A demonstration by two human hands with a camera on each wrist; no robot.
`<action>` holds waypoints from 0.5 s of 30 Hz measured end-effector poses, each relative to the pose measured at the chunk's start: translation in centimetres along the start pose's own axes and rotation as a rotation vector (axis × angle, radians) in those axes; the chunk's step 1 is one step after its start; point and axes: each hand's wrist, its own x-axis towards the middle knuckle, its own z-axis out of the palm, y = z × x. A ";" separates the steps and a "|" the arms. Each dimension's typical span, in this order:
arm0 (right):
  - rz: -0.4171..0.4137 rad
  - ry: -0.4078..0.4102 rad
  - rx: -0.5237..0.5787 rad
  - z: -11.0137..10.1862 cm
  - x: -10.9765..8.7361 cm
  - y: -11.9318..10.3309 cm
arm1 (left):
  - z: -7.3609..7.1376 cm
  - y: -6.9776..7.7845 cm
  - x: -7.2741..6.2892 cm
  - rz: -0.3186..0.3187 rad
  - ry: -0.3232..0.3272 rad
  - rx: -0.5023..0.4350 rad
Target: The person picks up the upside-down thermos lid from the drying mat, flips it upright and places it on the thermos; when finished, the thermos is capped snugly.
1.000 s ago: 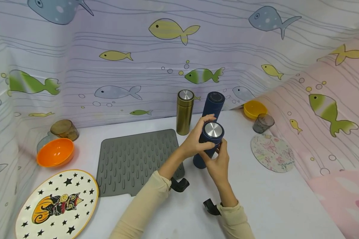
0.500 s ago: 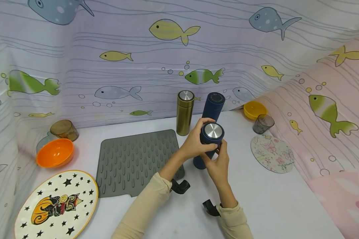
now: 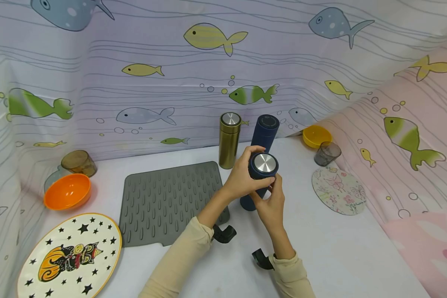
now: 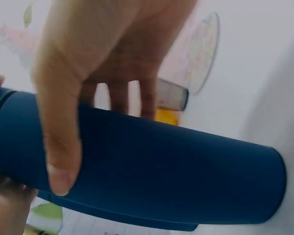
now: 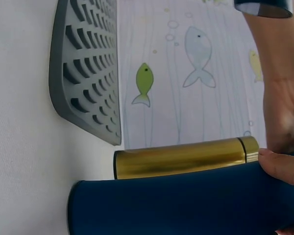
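A dark blue thermos bottle (image 4: pixel 186 171) with a shiny steel-topped lid (image 3: pixel 265 163) stands upright on the white table, slightly tilted in the head view. My left hand (image 3: pixel 242 176) grips it around the lid, thumb across the near side and fingers round the back. Lower down, my right hand (image 3: pixel 273 207) holds the body just under the lid. The right thumb (image 4: pixel 63 147) presses the body's side in the left wrist view. Close behind stands a second dark blue thermos bottle (image 3: pixel 265 134), and a gold thermos bottle (image 3: pixel 229 142) is to its left.
A grey drying mat (image 3: pixel 171 203) lies left of the hands. Farther left are an orange bowl (image 3: pixel 68 191), a brown glass (image 3: pixel 80 162) and a star-patterned oval plate (image 3: pixel 104 265). Rightward sit a yellow bowl (image 3: pixel 316 136), a grey glass (image 3: pixel 327 154) and a floral round mat (image 3: pixel 339 190).
The left thumb has slid a little to the right around the lid, with the left hand turning slightly. The right hand and the bottle stay in place.
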 end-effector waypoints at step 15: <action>-0.020 0.003 0.004 0.0 0.0 0.0 | -0.4 0.3 0.1 -0.012 -0.026 -0.040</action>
